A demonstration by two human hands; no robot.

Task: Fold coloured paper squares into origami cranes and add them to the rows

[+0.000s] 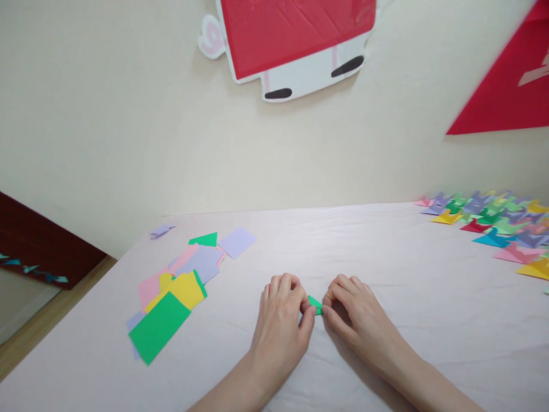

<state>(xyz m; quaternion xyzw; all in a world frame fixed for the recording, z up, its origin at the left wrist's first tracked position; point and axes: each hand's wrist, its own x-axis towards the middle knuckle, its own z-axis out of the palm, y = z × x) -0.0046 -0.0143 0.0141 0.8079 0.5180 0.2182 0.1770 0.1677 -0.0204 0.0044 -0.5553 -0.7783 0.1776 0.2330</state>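
Note:
A small folded piece of green paper (316,304) shows between my two hands, just above the pale cloth-covered surface (386,366). My left hand (285,317) pinches its left side between thumb and fingers. At the paper's right tip, the thumb and forefinger of my right hand (358,312) are closed on it. Fingers cover much of the paper, so its full shape is hidden.
To the left lies a loose pile of coloured paper, with a green sheet (159,327) on top and a lilac square (237,242) at its far end. Several folded paper figures (506,220) stand at the far right. A wall (300,154) rises behind.

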